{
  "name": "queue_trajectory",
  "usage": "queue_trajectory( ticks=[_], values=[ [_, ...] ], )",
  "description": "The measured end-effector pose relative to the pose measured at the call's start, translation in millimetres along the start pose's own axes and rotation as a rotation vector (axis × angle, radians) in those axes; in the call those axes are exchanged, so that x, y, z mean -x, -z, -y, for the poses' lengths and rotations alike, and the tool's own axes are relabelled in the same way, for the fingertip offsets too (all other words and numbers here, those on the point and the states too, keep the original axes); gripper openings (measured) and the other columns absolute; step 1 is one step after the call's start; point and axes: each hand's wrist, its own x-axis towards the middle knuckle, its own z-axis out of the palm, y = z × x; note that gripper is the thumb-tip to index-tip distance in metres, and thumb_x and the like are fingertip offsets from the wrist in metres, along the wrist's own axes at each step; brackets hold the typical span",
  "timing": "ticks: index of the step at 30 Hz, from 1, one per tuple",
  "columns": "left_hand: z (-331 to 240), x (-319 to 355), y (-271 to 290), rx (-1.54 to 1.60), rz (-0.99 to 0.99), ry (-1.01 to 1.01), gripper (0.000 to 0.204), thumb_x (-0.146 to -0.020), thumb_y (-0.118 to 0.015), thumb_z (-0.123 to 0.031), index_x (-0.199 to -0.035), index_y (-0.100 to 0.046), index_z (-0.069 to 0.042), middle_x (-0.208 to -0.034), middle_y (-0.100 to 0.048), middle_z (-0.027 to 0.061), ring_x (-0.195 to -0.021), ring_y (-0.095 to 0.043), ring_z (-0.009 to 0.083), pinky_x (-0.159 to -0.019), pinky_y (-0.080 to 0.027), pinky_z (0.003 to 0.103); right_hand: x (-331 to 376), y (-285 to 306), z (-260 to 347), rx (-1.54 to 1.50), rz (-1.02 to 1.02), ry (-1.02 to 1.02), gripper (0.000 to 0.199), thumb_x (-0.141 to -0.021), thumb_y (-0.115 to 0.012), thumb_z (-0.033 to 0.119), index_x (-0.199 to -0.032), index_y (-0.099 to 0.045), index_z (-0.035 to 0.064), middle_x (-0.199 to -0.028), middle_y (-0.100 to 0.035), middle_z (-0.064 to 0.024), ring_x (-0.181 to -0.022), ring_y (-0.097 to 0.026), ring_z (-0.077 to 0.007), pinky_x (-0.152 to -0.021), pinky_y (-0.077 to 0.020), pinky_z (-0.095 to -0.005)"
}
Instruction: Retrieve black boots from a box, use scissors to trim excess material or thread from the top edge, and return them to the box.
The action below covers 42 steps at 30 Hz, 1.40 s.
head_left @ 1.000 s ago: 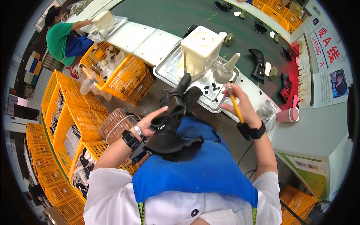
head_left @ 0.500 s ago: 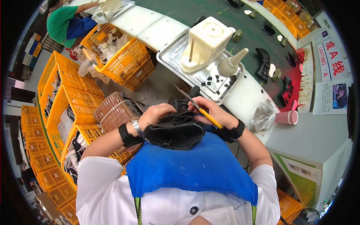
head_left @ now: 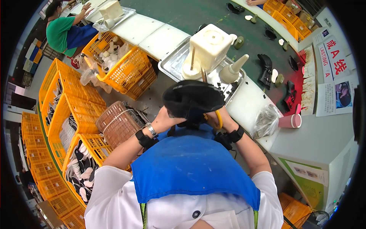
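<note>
Left hand (head_left: pixel 166 119) is gripping a black shoe piece (head_left: pixel 192 98), which is hanging in mid-air off the worktop's (head_left: pixel 253 91) near edge; right hand (head_left: pixel 226 118) is gripping yellow-handled scissors (head_left: pixel 220 120), its fingertips partly hidden. Step, judged: bringing shoe piece and blades (head_left: pixel 205 76) together; next move seemingly calling for a steady left grip. Metal tray (head_left: pixel 171 64) is lining that edge, its white container (head_left: pixel 209 47) and nozzle bottle (head_left: pixel 230 72) standing beyond the blades

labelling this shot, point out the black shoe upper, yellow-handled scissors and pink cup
Black shoe upper (head_left: pixel 190 97), head view, broad middle
Yellow-handled scissors (head_left: pixel 220 120), head view, handle loop
Pink cup (head_left: pixel 285 122), head view, side wall
</note>
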Motion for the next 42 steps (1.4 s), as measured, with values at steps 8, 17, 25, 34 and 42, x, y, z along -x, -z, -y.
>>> queue_trajectory(
  ticks=[8, 17, 25, 34, 42],
  values=[
    [-26.3, -50.4, 64.5, 0.222, 0.052, -0.029, 0.051, -0.072, -0.073, -0.008, -0.117, -0.049, -0.001, -0.104, -0.060, 0.0045, -0.095, -0.055, 0.0105, -0.083, -0.046, 0.027, 29.2, 26.1, 27.4, -0.173, -0.429, -0.018, 0.035, -0.085, -0.058, 0.012, -0.116, -0.045, 0.0029, -0.079, -0.052, -0.0014, -0.068, -0.051, -0.0084, -0.063, -0.0435, -0.0213],
    [-3.7, -83.8, 59.7, -0.039, 0.494, 0.171, 0.060, -0.073, -0.075, -0.021, -0.122, -0.047, 0.002, -0.109, -0.061, 0.0082, -0.099, -0.054, 0.0128, -0.089, -0.043, 0.029, 121.3, 37.7, 42.0, 0.281, -0.188, -0.224, 0.052, -0.080, -0.065, 0.005, -0.128, -0.046, 0.0049, -0.090, -0.054, 0.0000, -0.078, -0.048, -0.0066, -0.074, -0.0416, -0.0210],
    [9.1, -103.7, 18.3, -0.072, 0.623, 0.171, 0.061, -0.072, -0.075, -0.022, -0.121, -0.048, 0.001, -0.110, -0.060, 0.0084, -0.100, -0.053, 0.0137, -0.090, -0.041, 0.029, 125.0, 37.6, 29.6, 0.185, -0.150, -0.265, 0.049, -0.082, -0.064, 0.007, -0.127, -0.045, 0.0038, -0.090, -0.053, -0.0011, -0.079, -0.045, -0.0079, -0.075, -0.0393, -0.0207],
    [16.4, -107.3, 17.9, -0.161, 0.612, 0.154, 0.058, -0.070, -0.076, -0.027, -0.115, -0.053, 0.002, -0.106, -0.062, 0.0120, -0.098, -0.056, 0.0167, -0.089, -0.042, 0.030, 115.6, 49.0, 36.5, 0.123, -0.069, -0.288, 0.048, -0.081, -0.064, 0.006, -0.125, -0.047, 0.0031, -0.095, -0.056, -0.0021, -0.084, -0.047, -0.0079, -0.079, -0.0398, -0.0216],
    [22.0, -107.7, 17.8, -0.204, 0.592, 0.154, 0.056, -0.070, -0.075, -0.028, -0.112, -0.054, 0.002, -0.103, -0.063, 0.0134, -0.095, -0.057, 0.0189, -0.088, -0.043, 0.031, 112.0, 55.1, 26.7, 0.137, -0.019, -0.303, 0.043, -0.081, -0.063, 0.005, -0.122, -0.050, 0.0038, -0.084, -0.052, 0.0000, -0.077, -0.043, -0.0070, -0.073, -0.0395, -0.0215]
  ],
)
